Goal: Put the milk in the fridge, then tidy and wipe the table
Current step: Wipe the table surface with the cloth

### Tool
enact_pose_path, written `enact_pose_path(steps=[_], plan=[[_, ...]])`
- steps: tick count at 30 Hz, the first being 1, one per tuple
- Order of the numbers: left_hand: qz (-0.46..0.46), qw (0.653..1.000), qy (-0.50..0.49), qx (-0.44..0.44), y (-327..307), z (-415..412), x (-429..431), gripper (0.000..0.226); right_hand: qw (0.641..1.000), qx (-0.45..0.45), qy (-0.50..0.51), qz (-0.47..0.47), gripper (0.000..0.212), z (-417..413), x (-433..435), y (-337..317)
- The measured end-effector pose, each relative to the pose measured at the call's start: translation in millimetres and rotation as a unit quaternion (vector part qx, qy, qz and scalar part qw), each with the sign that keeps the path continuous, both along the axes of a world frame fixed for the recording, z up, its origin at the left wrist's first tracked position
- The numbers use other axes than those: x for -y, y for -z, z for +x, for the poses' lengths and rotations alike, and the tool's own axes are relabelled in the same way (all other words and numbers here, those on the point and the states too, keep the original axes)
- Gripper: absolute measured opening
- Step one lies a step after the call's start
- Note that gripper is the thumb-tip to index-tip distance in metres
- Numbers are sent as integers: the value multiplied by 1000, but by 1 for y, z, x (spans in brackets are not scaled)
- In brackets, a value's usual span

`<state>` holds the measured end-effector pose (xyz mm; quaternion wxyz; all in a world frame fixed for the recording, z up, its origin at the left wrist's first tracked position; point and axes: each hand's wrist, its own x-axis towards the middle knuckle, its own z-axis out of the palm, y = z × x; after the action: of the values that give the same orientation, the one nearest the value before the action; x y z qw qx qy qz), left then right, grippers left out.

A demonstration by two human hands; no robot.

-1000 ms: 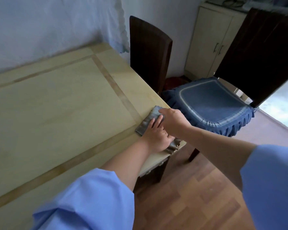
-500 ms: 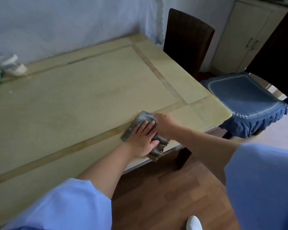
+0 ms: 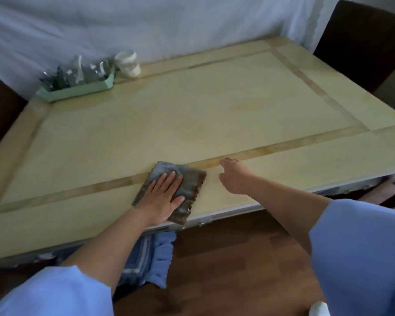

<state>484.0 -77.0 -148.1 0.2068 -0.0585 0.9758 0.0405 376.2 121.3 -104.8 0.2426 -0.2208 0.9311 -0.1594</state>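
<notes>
Far back, green tray (image 3: pixel 78 91) of blurred glassware; left hand (image 3: pixel 162 197) fingers spread on cloth (image 3: pixel 191 185), right hand (image 3: pixel 234 176) loosely open.

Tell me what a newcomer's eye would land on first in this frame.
The left hand pressed flat on a grey cloth at the near edge of the pale table draws the eye first. The right hand is just right of the cloth, apart from it, fingers spread. At the far left corner sit a green tray of blurred items and a white jar.
</notes>
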Motion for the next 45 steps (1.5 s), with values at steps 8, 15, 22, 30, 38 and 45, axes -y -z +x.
enact_pose_path(steps=[8, 15, 22, 30, 38, 45], plan=[[32, 999, -30, 6, 4, -1, -6, 65, 988, 25, -92, 125, 75, 17, 10, 23], [19, 998, -28, -46, 11, 4, 3, 68, 989, -37, -59, 130, 74, 15, 28, 14], [0, 986, -143, -82, 6, 40, 58, 66, 992, -84, -52, 79, 61, 16, 49, 14], [10, 992, -116, -42, 10, 30, 25, 64, 989, -81, -120, 28, 54, 8, 82, 28], [25, 987, -160, -25, 8, 66, 64, 73, 978, -77, -192, 9, 47, 27, 141, 16], [25, 981, -190, 13, 1, 104, 139, 64, 973, -56, -224, 6, 40, 62, 195, 10]])
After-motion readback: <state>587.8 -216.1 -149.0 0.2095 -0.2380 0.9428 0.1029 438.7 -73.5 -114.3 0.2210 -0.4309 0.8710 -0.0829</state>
